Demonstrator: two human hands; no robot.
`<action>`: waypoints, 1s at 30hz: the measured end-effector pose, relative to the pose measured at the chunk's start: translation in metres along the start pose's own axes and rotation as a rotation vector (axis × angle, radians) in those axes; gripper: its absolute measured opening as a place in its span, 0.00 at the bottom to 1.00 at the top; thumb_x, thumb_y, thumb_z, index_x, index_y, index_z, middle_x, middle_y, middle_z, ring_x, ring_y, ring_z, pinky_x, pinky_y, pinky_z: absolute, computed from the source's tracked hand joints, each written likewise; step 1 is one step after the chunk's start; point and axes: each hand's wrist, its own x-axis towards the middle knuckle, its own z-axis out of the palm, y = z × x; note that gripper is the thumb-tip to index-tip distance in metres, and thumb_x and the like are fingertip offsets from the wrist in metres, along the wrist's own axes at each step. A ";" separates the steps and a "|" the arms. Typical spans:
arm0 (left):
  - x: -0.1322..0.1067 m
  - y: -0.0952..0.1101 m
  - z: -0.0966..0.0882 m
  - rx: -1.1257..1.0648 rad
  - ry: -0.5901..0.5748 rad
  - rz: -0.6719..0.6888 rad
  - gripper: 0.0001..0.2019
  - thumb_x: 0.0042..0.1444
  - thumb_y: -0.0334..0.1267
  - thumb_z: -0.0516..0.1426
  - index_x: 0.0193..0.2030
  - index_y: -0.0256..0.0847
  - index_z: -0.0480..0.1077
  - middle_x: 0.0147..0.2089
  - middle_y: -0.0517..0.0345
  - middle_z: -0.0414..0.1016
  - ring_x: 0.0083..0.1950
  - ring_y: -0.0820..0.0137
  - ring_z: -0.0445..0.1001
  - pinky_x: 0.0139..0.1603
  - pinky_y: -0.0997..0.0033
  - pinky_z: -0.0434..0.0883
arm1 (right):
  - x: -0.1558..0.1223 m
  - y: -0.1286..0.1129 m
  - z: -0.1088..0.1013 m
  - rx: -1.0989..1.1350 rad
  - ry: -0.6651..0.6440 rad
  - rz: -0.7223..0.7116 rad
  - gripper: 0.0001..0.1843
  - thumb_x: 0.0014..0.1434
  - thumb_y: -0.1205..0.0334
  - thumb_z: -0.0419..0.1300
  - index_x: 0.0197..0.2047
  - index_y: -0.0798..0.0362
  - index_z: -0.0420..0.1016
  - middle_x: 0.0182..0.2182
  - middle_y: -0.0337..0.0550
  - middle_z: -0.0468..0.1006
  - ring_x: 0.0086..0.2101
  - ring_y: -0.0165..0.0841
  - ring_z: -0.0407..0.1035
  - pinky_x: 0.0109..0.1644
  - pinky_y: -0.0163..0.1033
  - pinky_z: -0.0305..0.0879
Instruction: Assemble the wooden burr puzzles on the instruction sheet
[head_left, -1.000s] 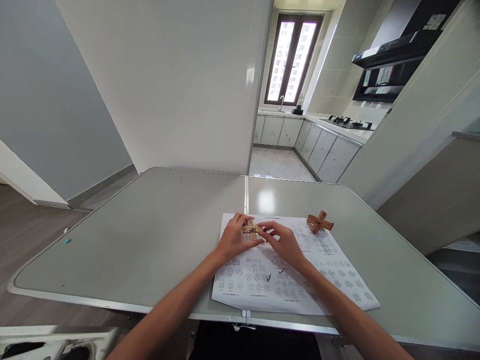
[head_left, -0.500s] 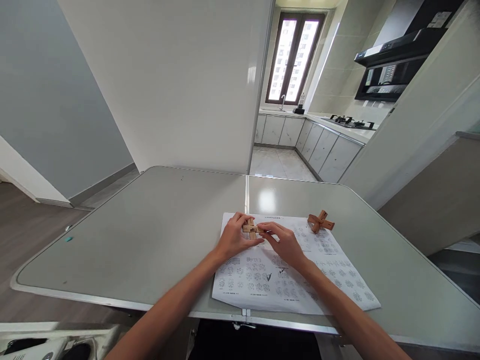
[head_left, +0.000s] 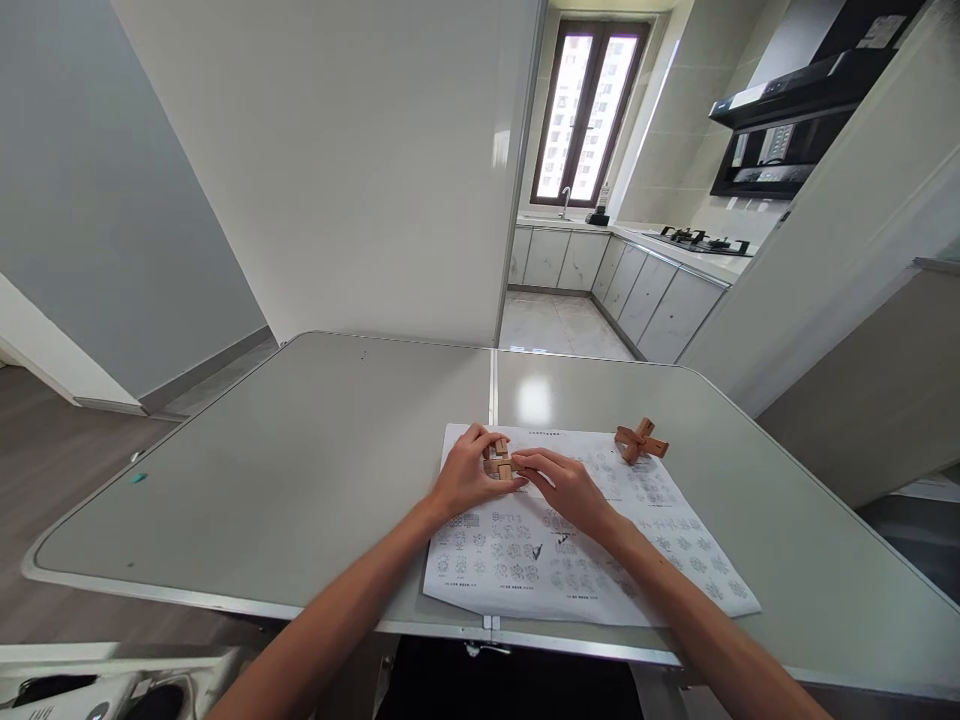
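Note:
Between my two hands is a light wooden interlocking puzzle, its pieces crossing each other. My left hand is closed round its left side, with the thumb below and the fingers above. From the right, my right hand pinches the end of the crosswise piece. My fingers cover parts of both ends. Beneath lies a large white sheet printed with rows of small diagrams and a few dark check marks. A second, redder wooden cross-shaped puzzle rests at the sheet's upper right edge, apart from my hands.
The grey folding table has a seam running down its middle and a metal rim. A small teal bit lies near its left edge. At the lower left stands a white container with dark items. A kitchen with a stove is beyond.
The crosswise piece has shifted slightly in the puzzle and now sits lower against the upright pieces. My right fingers moved a little with it; my left hand stays nearly still.

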 end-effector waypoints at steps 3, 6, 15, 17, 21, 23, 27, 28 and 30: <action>0.000 0.001 0.000 -0.007 0.005 0.009 0.26 0.48 0.50 0.71 0.52 0.47 0.74 0.43 0.58 0.69 0.40 0.67 0.73 0.43 0.65 0.75 | 0.000 0.001 0.000 0.008 -0.017 0.002 0.14 0.73 0.55 0.54 0.52 0.41 0.81 0.50 0.45 0.84 0.48 0.44 0.79 0.51 0.54 0.79; -0.001 0.001 0.000 0.000 0.021 0.020 0.26 0.49 0.50 0.70 0.54 0.48 0.73 0.45 0.58 0.69 0.40 0.67 0.73 0.44 0.64 0.75 | 0.000 0.000 -0.001 0.000 -0.017 -0.003 0.14 0.73 0.56 0.54 0.51 0.41 0.80 0.50 0.45 0.83 0.50 0.44 0.79 0.52 0.54 0.79; -0.002 0.003 0.000 0.068 0.044 0.107 0.27 0.54 0.51 0.68 0.58 0.48 0.69 0.47 0.56 0.69 0.43 0.66 0.73 0.47 0.64 0.75 | 0.001 -0.001 -0.002 -0.005 -0.031 0.012 0.12 0.72 0.56 0.55 0.51 0.42 0.79 0.49 0.46 0.83 0.47 0.45 0.79 0.50 0.54 0.79; -0.002 0.002 -0.001 0.065 0.033 0.106 0.27 0.54 0.51 0.68 0.58 0.49 0.69 0.47 0.56 0.69 0.43 0.65 0.73 0.47 0.64 0.75 | 0.002 -0.002 -0.004 0.001 -0.038 0.026 0.11 0.72 0.55 0.55 0.50 0.42 0.79 0.49 0.46 0.83 0.46 0.45 0.80 0.49 0.55 0.79; -0.001 0.000 -0.002 0.026 -0.005 0.107 0.28 0.53 0.50 0.69 0.59 0.49 0.69 0.50 0.54 0.70 0.46 0.63 0.74 0.50 0.61 0.76 | 0.006 -0.011 -0.010 0.058 -0.062 0.063 0.10 0.70 0.54 0.57 0.50 0.43 0.79 0.50 0.46 0.82 0.44 0.43 0.79 0.45 0.53 0.80; -0.001 -0.001 -0.001 -0.001 -0.026 0.115 0.29 0.54 0.49 0.69 0.60 0.50 0.68 0.53 0.53 0.70 0.49 0.62 0.75 0.51 0.59 0.76 | 0.008 -0.016 -0.014 0.133 -0.088 0.089 0.11 0.68 0.54 0.60 0.52 0.43 0.78 0.52 0.47 0.80 0.46 0.42 0.78 0.46 0.50 0.81; -0.002 0.001 -0.001 0.019 -0.071 0.162 0.30 0.53 0.48 0.71 0.60 0.51 0.67 0.55 0.52 0.71 0.52 0.59 0.75 0.55 0.55 0.76 | 0.011 -0.017 -0.015 0.260 -0.063 0.209 0.16 0.67 0.52 0.61 0.56 0.45 0.74 0.50 0.47 0.80 0.47 0.40 0.77 0.48 0.48 0.79; -0.002 0.002 -0.001 0.038 -0.082 0.182 0.30 0.52 0.47 0.71 0.60 0.52 0.67 0.55 0.52 0.71 0.53 0.58 0.75 0.56 0.54 0.75 | 0.011 -0.016 -0.014 0.274 -0.045 0.243 0.16 0.68 0.51 0.60 0.56 0.46 0.74 0.49 0.47 0.80 0.46 0.40 0.77 0.47 0.47 0.79; -0.003 0.003 -0.001 0.078 -0.103 0.234 0.32 0.53 0.46 0.71 0.62 0.53 0.66 0.57 0.52 0.72 0.56 0.57 0.74 0.59 0.53 0.72 | 0.010 -0.013 -0.012 0.286 -0.027 0.292 0.15 0.68 0.49 0.59 0.51 0.47 0.76 0.46 0.46 0.81 0.43 0.39 0.77 0.45 0.45 0.77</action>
